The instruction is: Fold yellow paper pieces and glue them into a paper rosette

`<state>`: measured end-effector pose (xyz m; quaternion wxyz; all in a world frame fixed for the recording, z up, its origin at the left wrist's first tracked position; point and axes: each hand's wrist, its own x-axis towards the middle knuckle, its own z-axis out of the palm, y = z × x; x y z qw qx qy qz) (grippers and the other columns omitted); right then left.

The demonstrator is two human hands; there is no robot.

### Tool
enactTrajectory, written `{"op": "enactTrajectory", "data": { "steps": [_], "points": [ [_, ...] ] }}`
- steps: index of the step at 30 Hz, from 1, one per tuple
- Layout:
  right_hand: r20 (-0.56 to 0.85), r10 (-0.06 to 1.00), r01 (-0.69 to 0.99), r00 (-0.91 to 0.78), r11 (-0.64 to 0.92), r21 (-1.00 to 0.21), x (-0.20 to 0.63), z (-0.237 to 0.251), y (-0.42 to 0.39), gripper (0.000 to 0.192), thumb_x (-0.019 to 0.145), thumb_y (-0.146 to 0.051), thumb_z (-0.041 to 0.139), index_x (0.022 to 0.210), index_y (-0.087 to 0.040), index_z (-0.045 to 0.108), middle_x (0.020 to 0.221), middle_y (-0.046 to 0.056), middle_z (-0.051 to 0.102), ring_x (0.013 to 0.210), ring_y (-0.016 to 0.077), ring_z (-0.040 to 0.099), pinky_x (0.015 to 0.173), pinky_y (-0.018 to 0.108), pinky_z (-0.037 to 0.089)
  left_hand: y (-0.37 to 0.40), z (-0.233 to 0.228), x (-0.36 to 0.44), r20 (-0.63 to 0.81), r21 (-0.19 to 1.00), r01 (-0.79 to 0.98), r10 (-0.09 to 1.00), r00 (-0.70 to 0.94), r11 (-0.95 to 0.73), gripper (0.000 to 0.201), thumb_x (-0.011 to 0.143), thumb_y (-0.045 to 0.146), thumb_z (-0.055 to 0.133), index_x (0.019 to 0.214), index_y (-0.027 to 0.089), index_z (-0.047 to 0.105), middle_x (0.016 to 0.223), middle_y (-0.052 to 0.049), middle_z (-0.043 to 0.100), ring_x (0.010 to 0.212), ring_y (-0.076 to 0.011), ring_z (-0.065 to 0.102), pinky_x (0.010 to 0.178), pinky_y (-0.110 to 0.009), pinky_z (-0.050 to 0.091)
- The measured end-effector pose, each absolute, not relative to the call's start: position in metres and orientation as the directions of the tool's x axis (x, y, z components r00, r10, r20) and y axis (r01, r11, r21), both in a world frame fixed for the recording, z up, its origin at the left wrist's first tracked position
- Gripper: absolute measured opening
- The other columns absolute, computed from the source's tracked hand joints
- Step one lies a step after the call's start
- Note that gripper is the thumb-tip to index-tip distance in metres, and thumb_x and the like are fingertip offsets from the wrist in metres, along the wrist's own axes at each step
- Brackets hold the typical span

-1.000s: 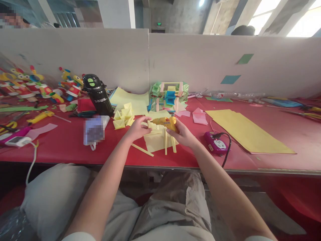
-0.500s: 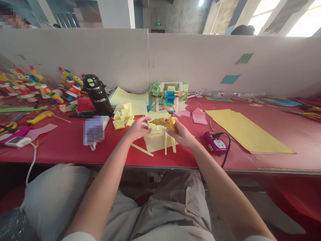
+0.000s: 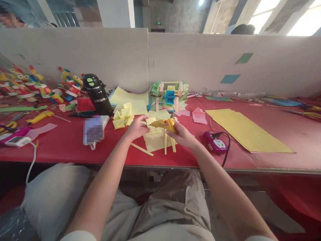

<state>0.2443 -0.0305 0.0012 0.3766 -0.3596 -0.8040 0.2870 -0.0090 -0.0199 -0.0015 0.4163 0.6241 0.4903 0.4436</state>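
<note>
My right hand [image 3: 184, 133] is wrapped round a yellow hot glue gun [image 3: 165, 124], its nozzle pointing left. My left hand [image 3: 138, 129] pinches a small pale yellow paper piece [image 3: 151, 121] close to the nozzle; whether the two touch I cannot tell. Below both hands lies a pale yellow paper sheet [image 3: 152, 144]. Thin yellow paper strips [image 3: 165, 144] rest on it beneath the glue gun, and another rolled yellow strip [image 3: 142, 149] lies nearer the table edge. Folded yellow paper pieces [image 3: 123, 117] sit just beyond my left hand.
A black bottle [image 3: 97, 95] stands at the left behind a phone [image 3: 94, 130]. A green and blue paper model [image 3: 169, 95] is against the partition [image 3: 190, 57]. To the right are a purple power socket [image 3: 217, 143] with a cable and large yellow sheets [image 3: 248, 130].
The glue gun has shifted slightly right and down, away from my left fingers. More of the yellow paper piece in my left hand now shows.
</note>
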Motion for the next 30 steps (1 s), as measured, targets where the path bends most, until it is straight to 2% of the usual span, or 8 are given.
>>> {"op": "enactTrajectory", "data": {
  "steps": [9, 12, 17, 21, 23, 25, 28, 30],
  "points": [
    [0.363, 0.825, 0.361, -0.433, 0.527, -0.769, 0.255, 0.013, -0.032, 0.033, 0.088, -0.044, 0.06, 0.113, -0.022, 0.057, 0.105, 0.009, 0.067, 0.093, 0.0257, 0.064, 0.083, 0.042, 0.053, -0.017, -0.003, -0.01, 0.159, 0.949, 0.273, 0.987, 0.026, -0.16, 0.059, 0.066, 0.013, 0.075, 0.122, 0.017, 0.058, 0.116, -0.01, 0.06, 0.08, -0.0147, 0.068, 0.059, -0.021, 0.053],
    [0.372, 0.898, 0.483, -0.236, 0.44, -0.757, 0.274, 0.01, -0.018, 0.028, 0.082, -0.039, 0.063, 0.105, -0.022, 0.057, 0.099, 0.008, 0.067, 0.09, 0.0276, 0.063, 0.082, 0.046, 0.052, -0.014, -0.005, -0.011, 0.183, 0.942, 0.291, 0.983, -0.028, -0.167, 0.057, 0.065, 0.01, 0.075, 0.12, 0.017, 0.059, 0.114, -0.01, 0.061, 0.077, -0.0135, 0.069, 0.062, -0.021, 0.054],
    [0.259, 0.932, 0.667, 0.254, 0.026, -0.744, 0.302, 0.003, 0.008, 0.027, 0.071, -0.024, 0.063, 0.095, -0.024, 0.051, 0.092, 0.01, 0.062, 0.085, 0.0315, 0.061, 0.075, 0.05, 0.051, -0.01, -0.009, -0.011, 0.19, 0.944, 0.282, 0.981, -0.042, -0.171, 0.058, 0.063, 0.01, 0.078, 0.119, 0.017, 0.06, 0.116, -0.011, 0.063, 0.08, -0.0148, 0.071, 0.065, -0.022, 0.055],
    [0.18, 0.927, 0.665, 0.329, -0.092, -0.741, 0.305, -0.001, 0.013, 0.045, 0.067, -0.024, 0.066, 0.108, -0.021, 0.049, 0.101, 0.014, 0.061, 0.093, 0.0375, 0.062, 0.077, 0.054, 0.051, -0.011, -0.009, -0.011, 0.184, 0.943, 0.289, 0.982, -0.032, -0.168, 0.06, 0.063, 0.011, 0.08, 0.119, 0.017, 0.061, 0.117, -0.012, 0.063, 0.082, -0.0166, 0.071, 0.063, -0.022, 0.055],
    [0.214, 0.923, 0.677, 0.321, -0.065, -0.733, 0.302, -0.002, 0.01, 0.062, 0.066, -0.027, 0.07, 0.122, -0.019, 0.045, 0.113, 0.018, 0.059, 0.106, 0.0411, 0.059, 0.086, 0.058, 0.05, -0.013, -0.007, -0.009, 0.168, 0.941, 0.301, 0.985, -0.026, -0.153, 0.061, 0.063, 0.012, 0.079, 0.121, 0.017, 0.06, 0.118, -0.012, 0.062, 0.083, -0.0175, 0.071, 0.06, -0.021, 0.054],
    [0.396, 0.866, 0.728, 0.304, 0.056, -0.683, 0.296, 0.0, 0.007, 0.072, 0.07, -0.032, 0.07, 0.134, -0.019, 0.039, 0.13, 0.02, 0.052, 0.123, 0.0424, 0.05, 0.1, 0.061, 0.043, -0.016, -0.004, -0.008, 0.148, 0.943, 0.304, 0.989, -0.018, -0.135, 0.061, 0.064, 0.012, 0.079, 0.122, 0.017, 0.059, 0.119, -0.012, 0.061, 0.083, -0.0175, 0.071, 0.057, -0.02, 0.052],
    [0.712, 0.692, 0.8, 0.117, 0.359, -0.481, 0.28, 0.01, 0.005, 0.053, 0.085, -0.033, 0.057, 0.135, -0.023, 0.043, 0.142, 0.017, 0.047, 0.136, 0.036, 0.04, 0.113, 0.057, 0.032, -0.019, 0.0, -0.007, 0.125, 0.95, 0.287, 0.992, 0.004, -0.121, 0.061, 0.064, 0.011, 0.078, 0.122, 0.016, 0.058, 0.123, -0.013, 0.058, 0.081, -0.0159, 0.07, 0.054, -0.018, 0.05],
    [0.734, 0.672, 0.741, -0.098, 0.541, -0.397, 0.261, 0.02, 0.009, 0.032, 0.089, -0.028, 0.05, 0.12, -0.023, 0.057, 0.132, 0.015, 0.057, 0.129, 0.0318, 0.048, 0.108, 0.051, 0.039, -0.019, -0.001, -0.007, 0.119, 0.957, 0.265, 0.993, 0.012, -0.118, 0.06, 0.065, 0.011, 0.076, 0.122, 0.016, 0.057, 0.124, -0.013, 0.057, 0.079, -0.0144, 0.069, 0.053, -0.018, 0.05]
  ]
}}
